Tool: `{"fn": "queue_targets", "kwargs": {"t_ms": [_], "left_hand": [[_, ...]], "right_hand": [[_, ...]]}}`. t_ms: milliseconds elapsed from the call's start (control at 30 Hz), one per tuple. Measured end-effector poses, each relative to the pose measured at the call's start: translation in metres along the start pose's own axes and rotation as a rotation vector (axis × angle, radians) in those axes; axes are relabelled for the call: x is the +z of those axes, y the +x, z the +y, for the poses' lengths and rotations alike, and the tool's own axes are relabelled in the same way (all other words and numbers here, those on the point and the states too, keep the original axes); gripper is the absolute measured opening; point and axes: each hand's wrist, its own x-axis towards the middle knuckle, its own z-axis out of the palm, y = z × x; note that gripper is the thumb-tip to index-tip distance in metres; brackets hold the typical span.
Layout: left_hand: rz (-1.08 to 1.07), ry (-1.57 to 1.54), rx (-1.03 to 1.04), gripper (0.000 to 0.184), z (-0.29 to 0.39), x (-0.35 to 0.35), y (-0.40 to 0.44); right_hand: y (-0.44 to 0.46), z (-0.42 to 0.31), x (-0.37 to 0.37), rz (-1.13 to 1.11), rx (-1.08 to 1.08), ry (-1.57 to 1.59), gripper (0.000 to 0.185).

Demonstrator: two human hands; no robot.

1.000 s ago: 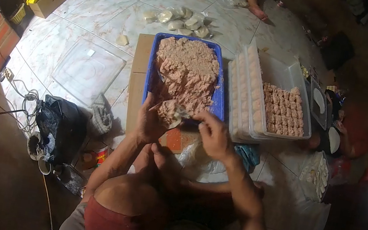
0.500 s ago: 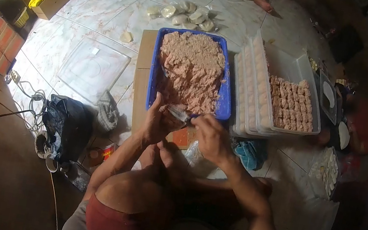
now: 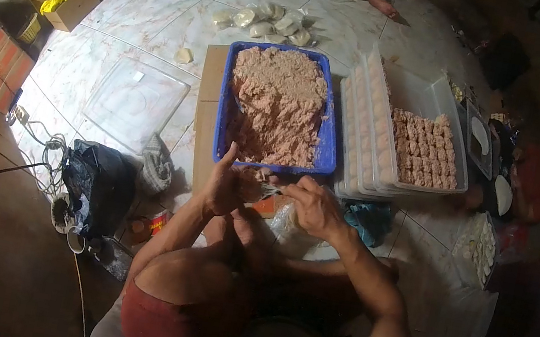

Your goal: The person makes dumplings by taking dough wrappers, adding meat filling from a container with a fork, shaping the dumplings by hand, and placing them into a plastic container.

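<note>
A blue tray (image 3: 330, 152) heaped with pinkish minced filling (image 3: 279, 98) lies in front of me. At its near edge my left hand (image 3: 224, 188) cups a small portion of filling with a thin wrapper, thumb pointing up. My right hand (image 3: 314, 206), fingers closed, grips the handle of a small metal tool whose tip reaches into that portion; its shape is blurred. To the right of the tray, stacked clear plastic containers (image 3: 468, 160) hold rows of formed pieces (image 3: 425, 149).
Bagged pale rounds (image 3: 274, 23) lie beyond the tray. A clear lid (image 3: 134, 105), a grey cloth (image 3: 155, 163) and a black plastic bag (image 3: 98, 181) are at left. A teal cloth (image 3: 369, 222) lies right of my hands. Another person's foot (image 3: 381, 2) shows at the top.
Both hands have drawn slightly back from the tray with the filling between them. The tool has moved over the left palm. The view has shifted a little.
</note>
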Motion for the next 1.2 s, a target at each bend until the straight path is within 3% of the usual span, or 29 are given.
{"fn": "queue_targets", "kwargs": {"t_ms": [33,67,167,233,300,333,433,567,600,700,733,767,833,867,900,967,1000,1033,1100,1133,1167,1200], "left_hand": [[-0.200,-0.075,-0.024,0.091,0.003,-0.014,0.004],[0.299,0.133,0.168,0.091,-0.005,0.032,-0.002],[0.260,0.055,0.086,0.089,-0.007,0.055,-0.008],[0.099,0.110,0.092,0.087,-0.004,0.012,-0.001],[0.234,0.122,0.228,0.087,-0.006,0.013,-0.001],[0.233,0.129,0.186,0.087,-0.007,0.035,-0.006],[0.273,0.164,0.195,0.087,-0.008,0.038,-0.001],[0.240,0.086,0.186,0.087,-0.012,0.016,0.004],[0.207,0.100,0.136,0.086,-0.012,0.013,0.003],[0.211,0.196,0.167,0.083,-0.004,0.011,0.005],[0.243,0.229,0.193,0.083,-0.004,0.018,0.003],[0.276,0.262,0.218,0.083,-0.003,0.038,0.000],[0.320,0.582,0.269,0.074,-0.005,0.078,-0.006],[0.181,0.644,0.166,0.078,0.001,0.075,-0.005],[0.176,0.645,0.168,0.078,0.001,0.075,-0.005],[0.098,0.526,0.116,0.082,0.009,0.094,-0.011],[0.065,0.471,0.071,0.076,0.018,0.093,-0.015],[0.072,0.467,0.068,0.076,0.015,0.084,-0.017],[-0.154,1.037,0.162,0.068,0.002,0.056,-0.015],[-0.153,1.274,0.410,0.067,-0.009,0.055,-0.011],[-0.144,1.268,0.407,0.067,-0.012,0.051,-0.010],[-0.070,1.234,0.367,0.060,-0.011,0.047,-0.008]], "right_hand": [[0.002,-0.005,-0.008,-0.015,0.021,-0.042,0.026],[0.005,-0.010,-0.015,-0.030,0.041,-0.084,0.026],[0.004,-0.002,0.002,0.019,0.033,-0.009,0.025],[0.001,0.002,0.003,0.077,0.017,0.080,0.022],[-0.005,-0.009,0.003,0.185,0.166,0.085,0.020],[-0.003,-0.015,0.009,0.327,0.082,0.149,0.021],[-0.016,-0.017,0.027,0.156,0.208,0.047,0.023],[-0.025,-0.029,0.040,0.413,0.130,0.177,0.023],[-0.034,-0.024,0.047,0.225,0.228,0.104,0.021],[-0.037,-0.010,0.036,0.246,0.160,0.187,0.025],[-0.037,-0.004,0.041,0.408,0.138,0.296,0.022],[-0.035,-0.003,0.043,0.410,0.146,0.299,0.022],[-0.019,0.002,0.042,0.310,0.540,0.852,0.022],[-0.009,-0.010,0.022,0.177,0.665,1.047,0.023],[-0.002,-0.015,0.019,0.180,0.662,1.043,0.023],[0.012,-0.022,0.021,0.156,0.383,1.280,0.022],[0.009,-0.019,0.021,0.107,0.402,1.324,0.023],[0.010,-0.024,0.020,0.103,0.408,1.330,0.023],[0.018,-0.034,0.012,0.051,0.413,1.250,0.029],[0.017,-0.032,0.009,0.073,0.349,0.856,0.028],[0.014,-0.032,0.011,0.064,0.355,0.860,0.028],[0.012,-0.030,0.015,0.262,0.320,0.828,0.027]]}}
